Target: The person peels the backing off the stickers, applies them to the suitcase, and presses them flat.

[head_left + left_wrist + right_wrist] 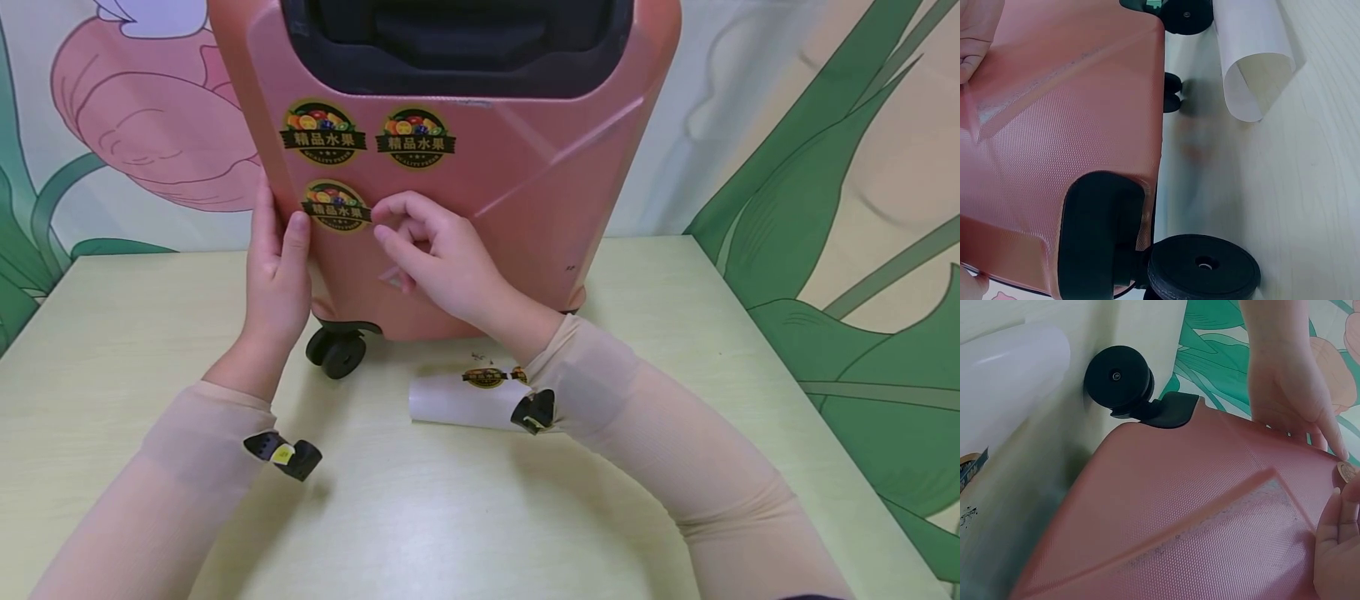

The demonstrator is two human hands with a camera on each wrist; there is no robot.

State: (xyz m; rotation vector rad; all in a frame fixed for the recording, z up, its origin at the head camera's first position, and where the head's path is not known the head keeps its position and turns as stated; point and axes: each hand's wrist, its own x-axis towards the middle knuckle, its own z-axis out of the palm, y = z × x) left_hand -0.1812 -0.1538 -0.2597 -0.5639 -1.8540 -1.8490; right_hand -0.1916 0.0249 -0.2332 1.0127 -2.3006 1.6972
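Note:
A pink suitcase (525, 192) stands upright on the table, two round fruit-label stickers (323, 133) side by side on its front. Below them is a third sticker (336, 207), slightly tilted. My right hand (450, 258) has thumb and forefinger at this sticker's right end, pinching it, the other fingers curled. At its left edge rests the thumb of my left hand (277, 267), whose straight fingers lie along the suitcase's side. From the right wrist view, the same sticker (1347, 471) shows edge-on between both hands. The left wrist view mostly shows the suitcase's lower corner (1085, 125).
A curled white sticker sheet (457, 402) with more labels lies on the table (360, 517) before the suitcase, partly behind my right wrist. Black wheels (337, 352) carry the suitcase. A wall painted with leaves (825, 208) stands behind the table.

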